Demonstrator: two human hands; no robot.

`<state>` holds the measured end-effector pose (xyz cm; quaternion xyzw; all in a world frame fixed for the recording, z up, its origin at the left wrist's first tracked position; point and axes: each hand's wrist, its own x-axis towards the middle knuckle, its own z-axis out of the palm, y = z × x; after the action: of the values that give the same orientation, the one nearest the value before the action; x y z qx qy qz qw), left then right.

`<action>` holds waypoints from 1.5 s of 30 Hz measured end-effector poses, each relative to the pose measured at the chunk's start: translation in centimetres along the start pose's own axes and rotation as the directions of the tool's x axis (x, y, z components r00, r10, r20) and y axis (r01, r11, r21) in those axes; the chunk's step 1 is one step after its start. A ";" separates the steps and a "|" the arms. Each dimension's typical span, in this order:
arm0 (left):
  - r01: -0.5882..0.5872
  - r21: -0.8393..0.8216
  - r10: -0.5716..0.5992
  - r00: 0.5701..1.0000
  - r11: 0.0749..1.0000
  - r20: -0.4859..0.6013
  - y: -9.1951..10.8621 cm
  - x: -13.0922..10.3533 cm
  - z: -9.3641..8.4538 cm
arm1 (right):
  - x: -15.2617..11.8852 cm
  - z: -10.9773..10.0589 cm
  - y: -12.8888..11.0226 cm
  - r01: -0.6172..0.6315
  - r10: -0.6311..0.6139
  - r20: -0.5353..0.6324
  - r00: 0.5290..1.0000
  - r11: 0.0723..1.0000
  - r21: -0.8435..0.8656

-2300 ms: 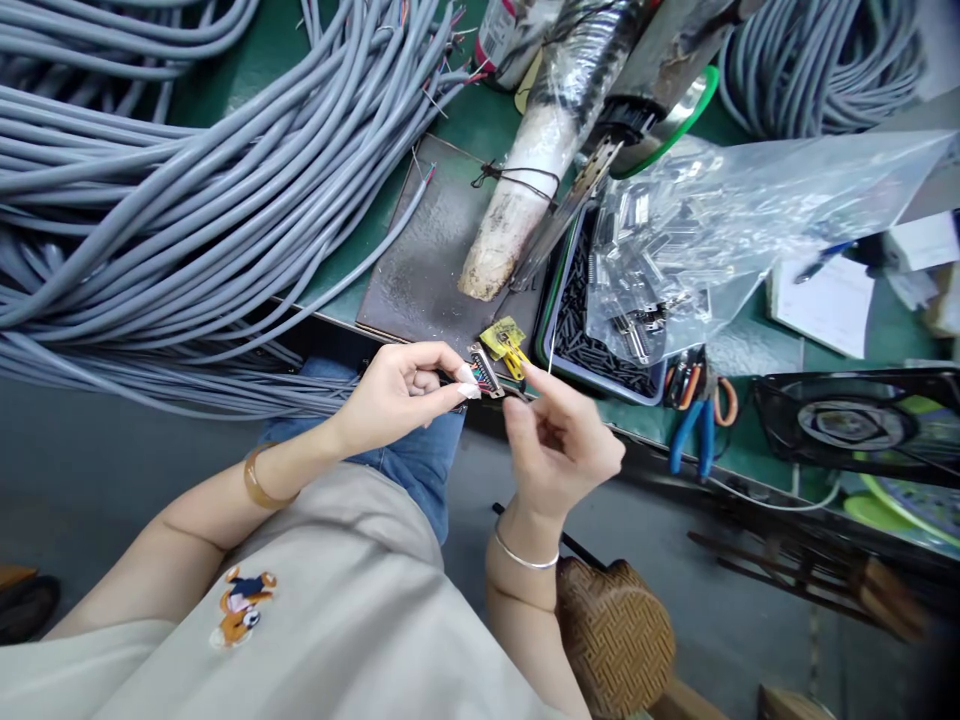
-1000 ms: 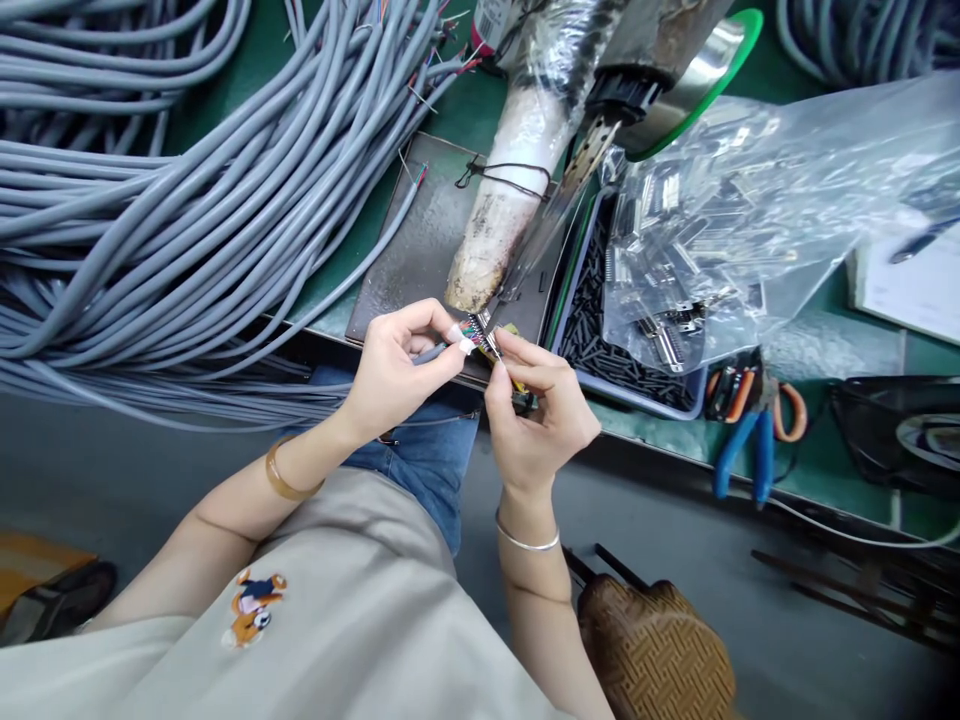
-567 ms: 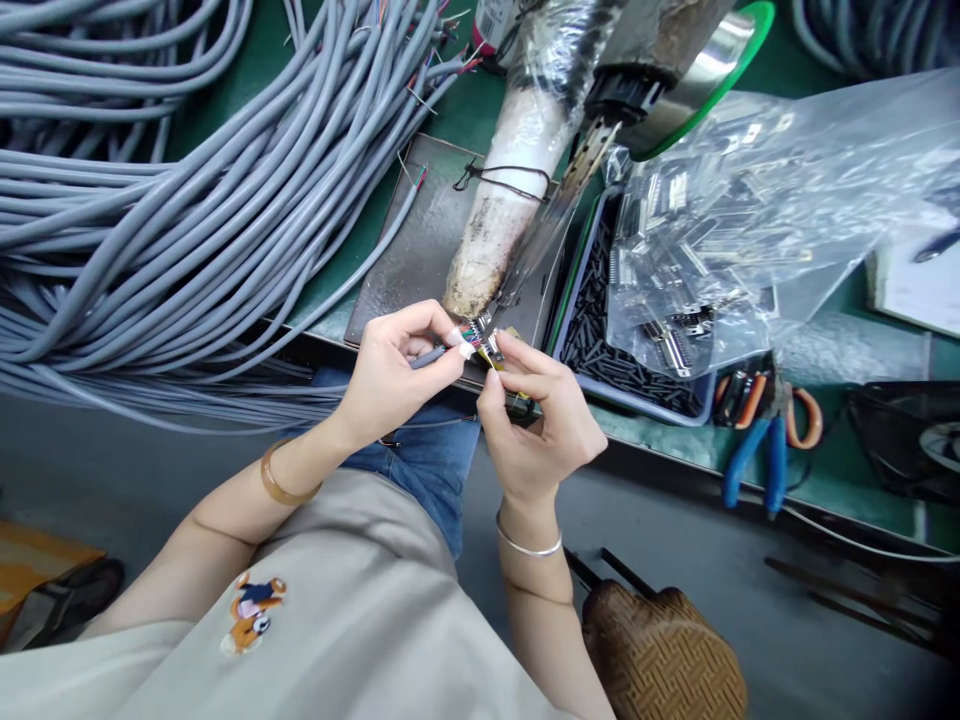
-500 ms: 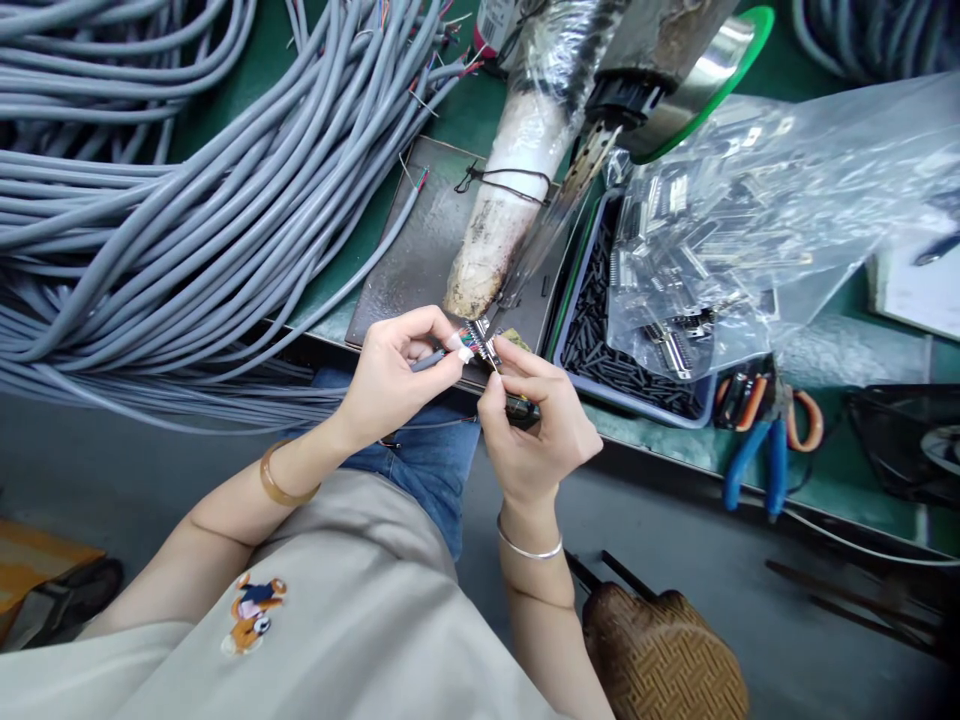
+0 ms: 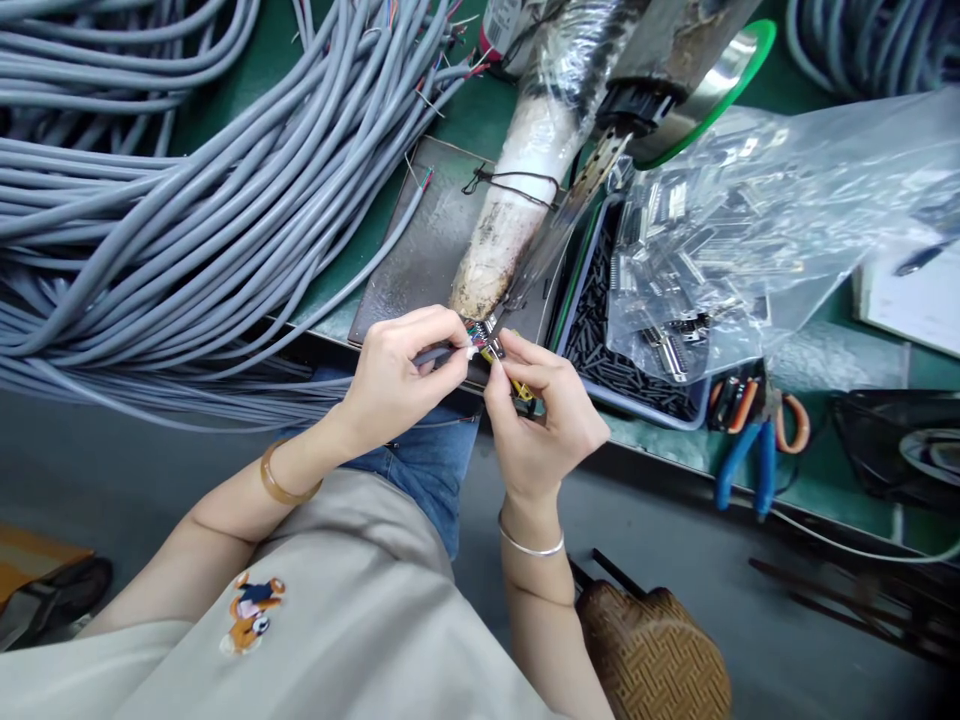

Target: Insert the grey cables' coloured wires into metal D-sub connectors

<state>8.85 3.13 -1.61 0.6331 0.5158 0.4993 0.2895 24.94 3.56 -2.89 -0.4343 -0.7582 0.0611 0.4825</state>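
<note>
Pinched in my left hand (image 5: 412, 365) is the end of a grey cable (image 5: 431, 354), with thin coloured wires (image 5: 475, 334) fanning out past the fingertips. A small metal multi-pin connector (image 5: 488, 327) sits at these wires, between the two hands and partly hidden by them. My right hand (image 5: 547, 415) is closed, thumb against index finger, on what looks like a thin pale wire beside the connector. Just above the fingers, a metal soldering iron (image 5: 551, 235) slants down next to a stained white pipe (image 5: 499, 220). Something yellow (image 5: 521, 388) shows behind the right fingers.
Bundles of grey cable (image 5: 225, 220) cover the bench's left. To the right, a blue bin (image 5: 701, 405) holds short black tubes, with a clear bag of connectors (image 5: 690, 250) over it. Blue-handled pliers (image 5: 750, 455) lie beside the bin. A woven stool (image 5: 652, 650) stands below.
The view has shifted slightly. My right hand has tilted and moved a little, and more of the yellow thing shows behind its fingers. My left hand keeps its pinch on the cable.
</note>
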 end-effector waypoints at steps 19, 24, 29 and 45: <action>0.052 -0.046 -0.049 0.996 0.998 0.071 -0.1 -0.9 0.2 | -1.1 -0.7 -0.1 0.026 -0.025 0.016 1.000 1.000 -0.017; 0.010 -0.150 0.007 0.994 0.989 0.108 0.6 -2.0 0.1 | -1.3 -2.2 -0.8 -0.069 0.072 0.114 0.991 0.997 -0.028; 0.030 -0.106 -0.020 0.995 0.994 0.096 0.5 -4.0 -0.2 | -1.1 -3.8 -1.7 -0.080 0.099 0.216 0.971 0.992 -0.095; 0.714 -0.484 -0.396 0.691 0.505 0.605 -0.5 -4.9 -2.7 | -4.4 -2.6 -1.1 -0.134 0.129 -0.094 0.987 0.990 -0.042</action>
<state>6.31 -1.73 -2.75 0.3611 0.3951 0.3808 0.7540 27.04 -1.13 -3.90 -0.4971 -0.7064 0.0548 0.5008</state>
